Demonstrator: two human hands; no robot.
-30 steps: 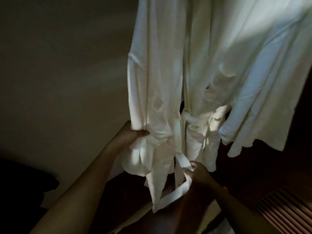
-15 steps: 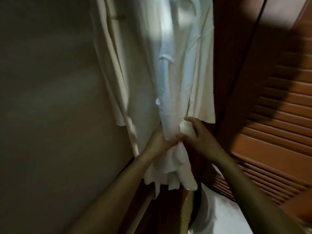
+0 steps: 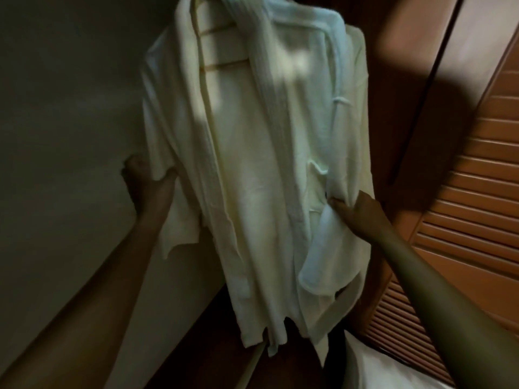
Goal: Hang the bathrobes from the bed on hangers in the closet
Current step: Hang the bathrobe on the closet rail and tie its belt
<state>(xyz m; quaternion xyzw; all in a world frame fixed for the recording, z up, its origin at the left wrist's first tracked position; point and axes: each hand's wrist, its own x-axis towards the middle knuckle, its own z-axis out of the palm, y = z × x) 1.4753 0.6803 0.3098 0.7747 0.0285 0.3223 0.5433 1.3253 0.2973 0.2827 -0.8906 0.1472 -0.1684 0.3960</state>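
A white bathrobe (image 3: 252, 153) hangs in front of me on a wooden hanger (image 3: 222, 56), whose bars show inside the open collar. My left hand (image 3: 146, 186) grips the robe's left edge at about waist height. My right hand (image 3: 356, 211) grips the robe's right side just below a belt loop. The two hands hold the cloth spread apart. The hanger's hook and the closet rail are out of frame above.
A plain dim wall (image 3: 64, 122) fills the left side. A brown louvred closet door (image 3: 463, 209) stands at the right. Something white (image 3: 373, 369) lies low at the bottom right, beside the dark closet floor.
My hands were close together on bunched cloth; now they have moved apart to the robe's two sides, spreading it flat. The view has tilted up to show the collar and hanger.
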